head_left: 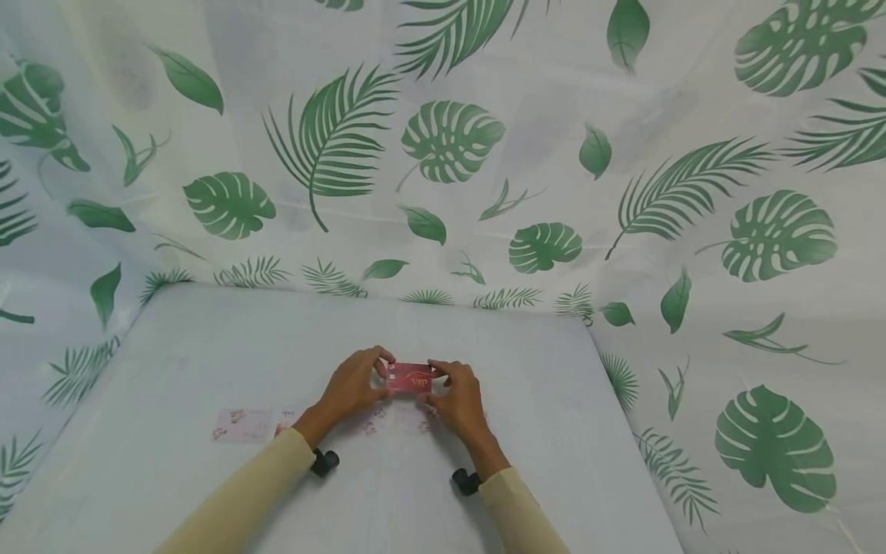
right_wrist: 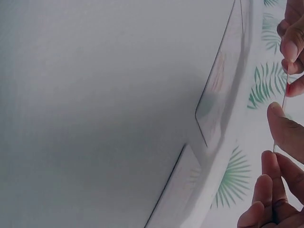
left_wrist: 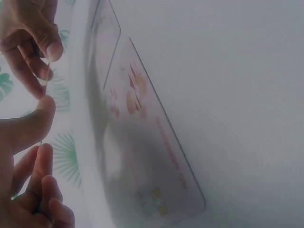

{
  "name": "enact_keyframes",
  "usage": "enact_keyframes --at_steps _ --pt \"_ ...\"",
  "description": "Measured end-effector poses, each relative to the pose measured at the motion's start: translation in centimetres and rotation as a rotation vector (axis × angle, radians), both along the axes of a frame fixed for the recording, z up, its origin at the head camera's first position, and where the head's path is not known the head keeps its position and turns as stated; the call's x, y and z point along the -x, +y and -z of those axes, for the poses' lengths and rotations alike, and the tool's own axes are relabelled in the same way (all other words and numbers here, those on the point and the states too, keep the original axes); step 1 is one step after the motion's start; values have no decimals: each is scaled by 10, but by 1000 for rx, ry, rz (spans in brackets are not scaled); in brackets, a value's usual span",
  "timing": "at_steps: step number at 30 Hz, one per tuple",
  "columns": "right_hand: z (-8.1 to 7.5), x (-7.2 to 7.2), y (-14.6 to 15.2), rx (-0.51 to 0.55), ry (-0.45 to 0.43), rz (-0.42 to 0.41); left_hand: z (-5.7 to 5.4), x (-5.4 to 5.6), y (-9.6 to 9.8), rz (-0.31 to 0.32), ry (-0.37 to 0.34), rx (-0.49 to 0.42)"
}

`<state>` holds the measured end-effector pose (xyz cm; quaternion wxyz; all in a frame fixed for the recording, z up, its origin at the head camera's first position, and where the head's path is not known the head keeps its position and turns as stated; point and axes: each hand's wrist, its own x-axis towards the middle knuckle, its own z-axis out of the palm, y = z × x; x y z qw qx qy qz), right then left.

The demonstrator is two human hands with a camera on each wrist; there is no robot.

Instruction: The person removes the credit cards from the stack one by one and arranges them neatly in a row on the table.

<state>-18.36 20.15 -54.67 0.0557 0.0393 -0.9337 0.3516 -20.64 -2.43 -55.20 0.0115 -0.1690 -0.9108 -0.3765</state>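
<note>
A red card with gold "VIP" lettering (head_left: 410, 379) is held up over the white table between both hands. My left hand (head_left: 356, 385) pinches its left end between thumb and fingers. At the right end, my right hand (head_left: 459, 396) grips it the same way. Both wrist views show the card edge-on as a thin line, so its face is hidden there. Below the hands, pale pink cards lie in a row, among them a flowered one (head_left: 242, 425) at the far left. One with a gold chip (left_wrist: 159, 202) lies flat near my left wrist.
The white table (head_left: 332, 508) has its far edge against a white curtain (head_left: 477, 200) printed with green leaves, which also hangs along both sides. A dark wrist camera (head_left: 325, 463) is on the left wrist, another (head_left: 466, 482) on the right. Forearms partly cover the card row.
</note>
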Motion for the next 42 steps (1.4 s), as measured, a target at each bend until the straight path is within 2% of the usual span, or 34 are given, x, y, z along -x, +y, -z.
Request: enact_keyframes --at_steps 16,20,34,42 --pt "-6 -10 28 34 -55 72 -11 -11 19 36 -51 -60" --pt "-7 -13 36 26 -68 85 -12 -14 26 44 -44 -71" --pt "-13 -23 67 87 -103 46 -10 -20 47 14 -24 -147" --pt "-11 -27 86 117 -141 24 -11 -23 56 32 -4 -178"
